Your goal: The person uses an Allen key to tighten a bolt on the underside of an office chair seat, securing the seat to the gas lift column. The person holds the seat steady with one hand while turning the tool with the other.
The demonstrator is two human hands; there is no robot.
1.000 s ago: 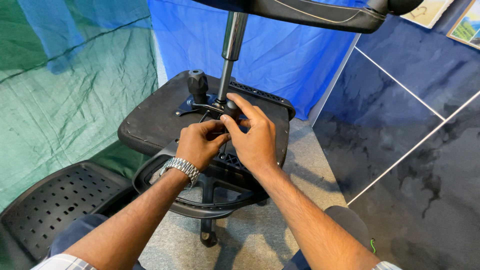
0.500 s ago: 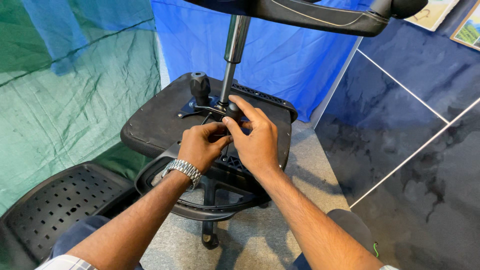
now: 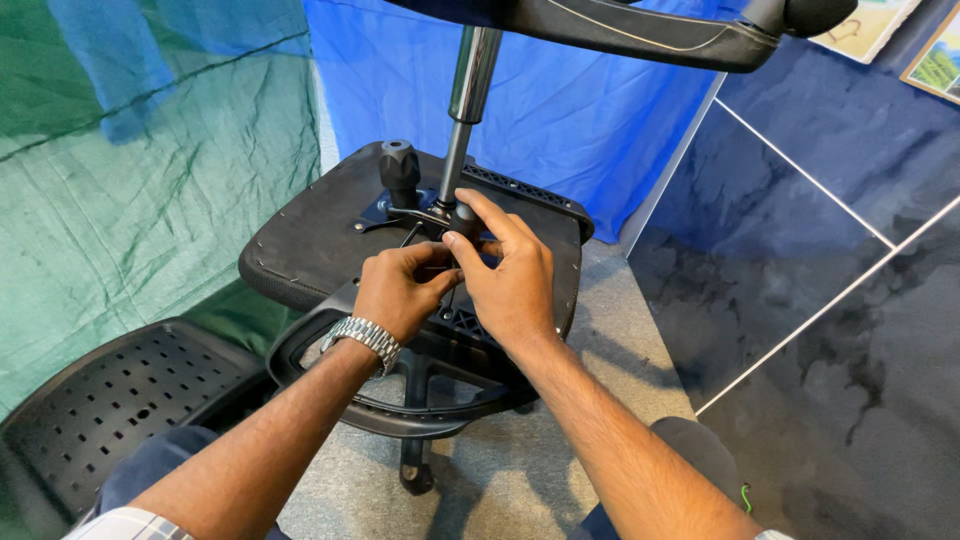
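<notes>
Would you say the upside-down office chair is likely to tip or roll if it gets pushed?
Probably top-heavy: the star base sits high on a thin gas column. The seat rests off the floor on a looped armrest, so tipping seems likelier than rolling. Both hands, left hand and right hand, work at its mechanism.

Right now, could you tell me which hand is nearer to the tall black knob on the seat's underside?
Left. The left hand lies just below the black knob; the right hand sits farther right, beside the metal column.

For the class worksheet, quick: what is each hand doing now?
Left hand: curled closed beside the metal mechanism under the upturned black chair seat.
Right hand: gripping small black lever knob.
</notes>
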